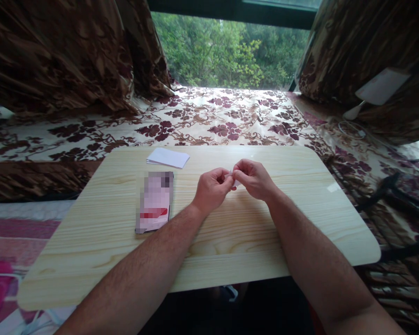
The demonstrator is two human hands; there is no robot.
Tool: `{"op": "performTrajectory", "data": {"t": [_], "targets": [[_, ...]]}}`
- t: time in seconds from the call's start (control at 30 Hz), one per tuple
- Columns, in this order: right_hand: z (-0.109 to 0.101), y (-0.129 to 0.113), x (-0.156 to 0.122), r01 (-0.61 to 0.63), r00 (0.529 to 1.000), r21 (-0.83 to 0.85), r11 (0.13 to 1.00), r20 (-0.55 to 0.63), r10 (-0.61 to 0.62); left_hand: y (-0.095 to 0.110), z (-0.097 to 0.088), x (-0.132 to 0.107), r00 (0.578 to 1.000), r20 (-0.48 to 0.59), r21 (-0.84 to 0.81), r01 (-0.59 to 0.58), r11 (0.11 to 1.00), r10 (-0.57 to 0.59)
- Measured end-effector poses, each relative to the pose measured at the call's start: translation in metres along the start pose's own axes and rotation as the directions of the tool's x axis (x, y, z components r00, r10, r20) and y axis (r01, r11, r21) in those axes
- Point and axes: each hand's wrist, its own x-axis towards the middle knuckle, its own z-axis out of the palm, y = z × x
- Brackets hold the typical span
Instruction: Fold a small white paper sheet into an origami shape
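Both hands meet over the middle of a light wood-grain table [101,260]. Between their fingertips is a small white piece of paper [236,183], mostly hidden by the fingers. My left hand [212,188] pinches it from the left with thumb and forefinger. From the right, my right hand [254,177] is closed on the same paper, its fingers curled. A small stack of white paper sheets [168,157] lies near the far edge, left of my hands. Closer to my left forearm lies a phone [155,200], its surface blurred out.
Behind the table a floral cloth [226,114] covers the ledge under the window. A white lamp [382,87] stands at the right with its cord. Dark chair-like frames [387,186] are beside the table's right edge. Patterned curtains [73,56] hang on both sides.
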Motion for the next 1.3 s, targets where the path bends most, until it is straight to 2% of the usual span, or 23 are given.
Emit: {"op": "performTrajectory", "data": {"t": [0.4, 0.63, 0.93, 1.13, 1.3], "targets": [[0.0066, 0.0026, -0.0002, 0.021, 0.998, 0.002, 1.000, -0.066, -0.020, -0.0045, -0.0026, 0.0010, 0.999, -0.019, 0.087, -0.033, 0.996, 0.035], [0.0072, -0.0026, -0.0008, 0.020, 0.998, 0.081, 0.997, -0.064, -0.015, -0.0017, -0.0019, 0.0005, 0.999, -0.021, 0.100, -0.030, 0.995, 0.033], [0.0081, 0.0030, -0.0003, 0.030, 0.996, 0.072, 0.997, -0.089, -0.024, -0.0016, -0.0023, 0.0042, 1.000, -0.027, 0.049, -0.006, 0.999, 0.007], [0.0054, -0.0018, -0.0009, 0.026, 0.999, 0.104, 0.994, -0.041, -0.022, -0.0034, -0.0023, 0.0024, 1.000, -0.010, 0.016, -0.018, 1.000, 0.018], [0.0064, 0.0007, -0.0002, 0.036, 0.996, 0.090, 0.995, -0.081, -0.029, -0.0027, -0.0037, 0.0041, 0.997, -0.075, 0.029, -0.024, 0.999, 0.026]]}}
